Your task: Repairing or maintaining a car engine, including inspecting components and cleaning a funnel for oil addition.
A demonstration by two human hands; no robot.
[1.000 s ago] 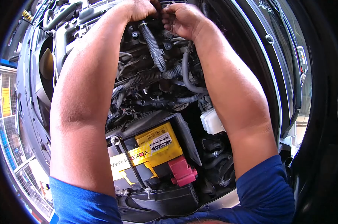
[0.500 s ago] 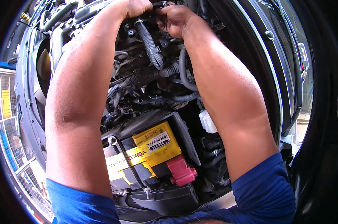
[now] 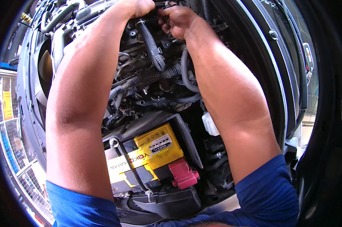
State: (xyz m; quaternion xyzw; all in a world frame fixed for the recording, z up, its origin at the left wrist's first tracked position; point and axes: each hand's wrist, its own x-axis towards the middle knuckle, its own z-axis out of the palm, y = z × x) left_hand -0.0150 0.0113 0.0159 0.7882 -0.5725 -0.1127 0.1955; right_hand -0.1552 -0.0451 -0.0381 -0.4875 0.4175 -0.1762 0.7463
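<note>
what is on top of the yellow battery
A dark hold-down bar crosses the battery, and a red cover sits at its right end. What lies beneath the cover is hidden, and the left arm blocks the battery's left end.

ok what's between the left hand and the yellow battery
In the head view, from the left hand to the yellow battery: a ribbed grey hose, then a corrugated conduit crossing, smaller hoses and a black panel.

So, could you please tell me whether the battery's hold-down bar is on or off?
On: the black hold-down bar lies across the yellow-topped car battery, with a metal fastener at each end.
</note>
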